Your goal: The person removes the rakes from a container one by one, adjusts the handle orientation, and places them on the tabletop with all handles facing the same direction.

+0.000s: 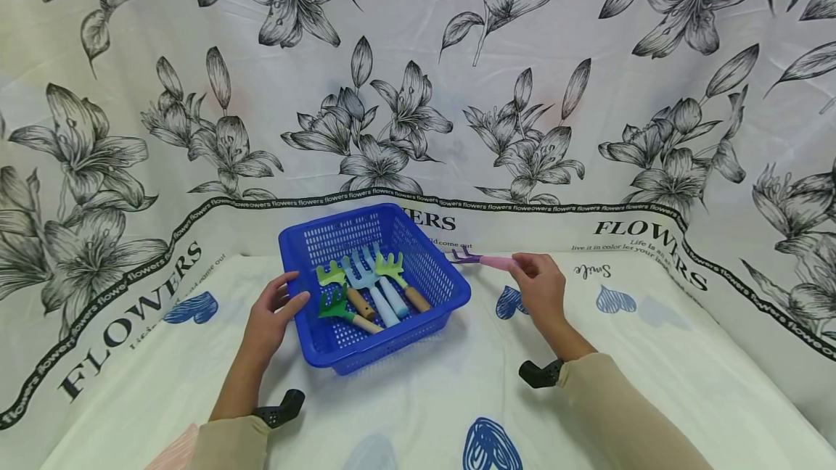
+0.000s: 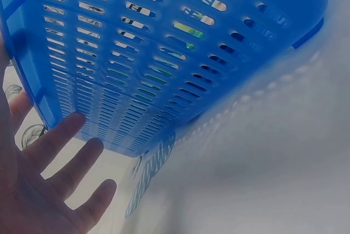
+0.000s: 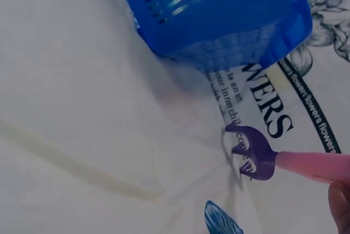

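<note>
A blue plastic basket [image 1: 385,343] with slotted walls holds several small garden tools. Among them lie a light-blue hand fork [image 1: 362,275], a green rake [image 1: 334,304] and a yellow-green rake [image 1: 390,267]. My left hand [image 1: 274,314] is at the basket's left rim, its fingers [image 2: 82,163] fairly straight and spread beside the outer wall; whether it touches the rim I cannot tell. To the right of the basket, my right hand [image 1: 541,285] pinches the pink handle of a small purple hand rake [image 3: 257,154]. The rake's tines point left toward the basket.
A white cloth [image 1: 418,412] with blue hearts covers the surface. Behind it hangs a floral curtain [image 1: 392,129] with a black lettered band, which also closes off both sides. Black camera mounts [image 1: 281,408] sit on both wrists.
</note>
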A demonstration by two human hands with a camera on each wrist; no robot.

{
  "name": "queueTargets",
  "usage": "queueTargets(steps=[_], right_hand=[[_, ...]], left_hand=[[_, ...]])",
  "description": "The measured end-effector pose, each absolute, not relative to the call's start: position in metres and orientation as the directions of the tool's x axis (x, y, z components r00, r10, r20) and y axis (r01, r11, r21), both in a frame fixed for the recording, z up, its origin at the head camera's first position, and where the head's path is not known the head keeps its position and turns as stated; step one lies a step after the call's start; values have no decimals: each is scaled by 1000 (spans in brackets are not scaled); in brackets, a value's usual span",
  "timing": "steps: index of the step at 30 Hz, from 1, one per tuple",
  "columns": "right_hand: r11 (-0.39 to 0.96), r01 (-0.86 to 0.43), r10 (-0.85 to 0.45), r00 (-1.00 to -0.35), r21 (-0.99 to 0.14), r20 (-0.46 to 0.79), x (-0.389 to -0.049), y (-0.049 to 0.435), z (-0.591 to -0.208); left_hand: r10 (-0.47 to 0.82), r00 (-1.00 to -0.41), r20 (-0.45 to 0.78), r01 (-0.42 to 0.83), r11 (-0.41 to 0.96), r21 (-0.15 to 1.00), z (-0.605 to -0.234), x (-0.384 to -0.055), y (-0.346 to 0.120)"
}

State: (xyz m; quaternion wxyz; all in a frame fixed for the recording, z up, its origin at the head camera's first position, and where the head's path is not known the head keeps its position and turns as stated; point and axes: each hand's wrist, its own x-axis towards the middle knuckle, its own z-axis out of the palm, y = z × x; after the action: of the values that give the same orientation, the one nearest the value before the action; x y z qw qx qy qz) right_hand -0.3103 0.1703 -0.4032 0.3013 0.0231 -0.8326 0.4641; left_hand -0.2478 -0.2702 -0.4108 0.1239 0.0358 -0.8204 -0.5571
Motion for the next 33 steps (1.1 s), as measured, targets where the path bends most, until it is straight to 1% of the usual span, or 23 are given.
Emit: queueTargets(steps=[7, 13, 18, 21, 27, 33], right_hand=[[614, -281, 177, -861, -737, 476, -308, 175, -416], [662, -213, 108, -922, -718, 373, -305, 183, -424], [701, -157, 57, -960, -695, 275, -303, 188, -431], [697, -141, 41, -971, -703, 235, -303, 190, -434], [701, -149, 15, -975, -697, 223, -304, 192, -438], [720, -117, 8, -984, -685, 176, -305, 194, -437]], left_hand=[[-193, -968, 161, 80, 371, 925, -411, -248, -270], [-191, -968, 160, 79, 375, 923, -412, -248, -270], [-192, -968, 160, 77, 378, 923, -413, -249, -271], [-191, -969, 155, 74, 374, 924, -413, -248, -271], [-191, -970, 149, 70, 367, 927, -413, -248, -271], [-190, -970, 154, 76, 363, 929, -412, -249, -271]])
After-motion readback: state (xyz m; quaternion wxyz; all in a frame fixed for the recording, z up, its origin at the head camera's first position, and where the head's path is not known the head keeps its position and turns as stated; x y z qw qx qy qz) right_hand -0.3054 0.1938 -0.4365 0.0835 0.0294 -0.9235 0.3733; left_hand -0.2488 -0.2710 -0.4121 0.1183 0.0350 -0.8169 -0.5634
